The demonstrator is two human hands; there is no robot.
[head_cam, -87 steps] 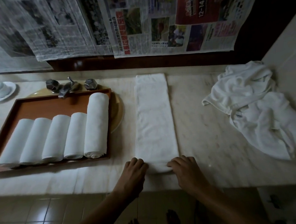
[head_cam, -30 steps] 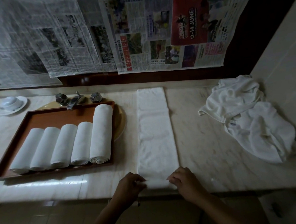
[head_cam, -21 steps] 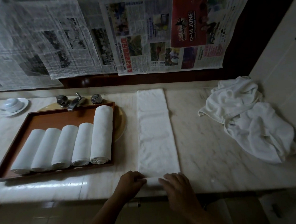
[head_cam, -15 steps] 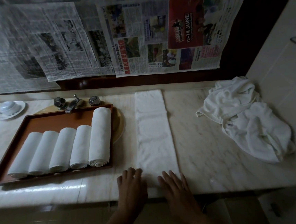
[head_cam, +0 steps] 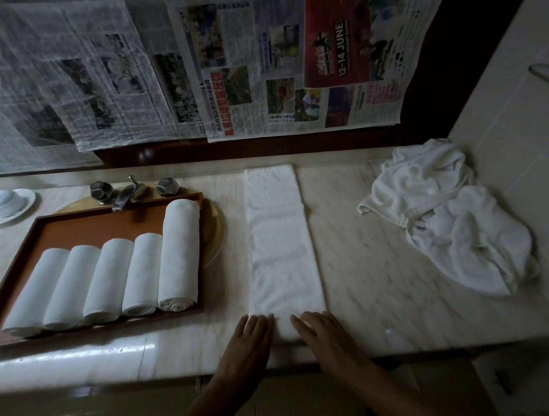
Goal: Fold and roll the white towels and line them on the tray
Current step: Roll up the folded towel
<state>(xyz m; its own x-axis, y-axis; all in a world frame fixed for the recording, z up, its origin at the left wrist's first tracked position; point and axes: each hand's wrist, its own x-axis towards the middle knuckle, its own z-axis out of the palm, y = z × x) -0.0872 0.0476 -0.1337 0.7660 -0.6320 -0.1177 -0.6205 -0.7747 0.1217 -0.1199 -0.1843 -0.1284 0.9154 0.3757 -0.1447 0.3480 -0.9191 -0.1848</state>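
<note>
Newspaper (head_cam: 345, 50), upper right: "12-14 JUNE"
Lower centre — near end of folded towel (head_cam: 279, 241) under left hand (head_cam: 250, 341) and right hand (head_cam: 322, 337), fingers straight, flat.

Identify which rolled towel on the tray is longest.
The rightmost roll: it reaches nearly to the tray's far rim, while the other four rolls stop well short of it.

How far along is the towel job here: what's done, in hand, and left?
Done: five rolled towels side by side on the tray. In hand: a folded towel lies flat on the counter, the left hand and right hand pressing its near end, where a roll seems started. Left: rolling it, placing it, then the crumpled pile of towels on the right.
</note>
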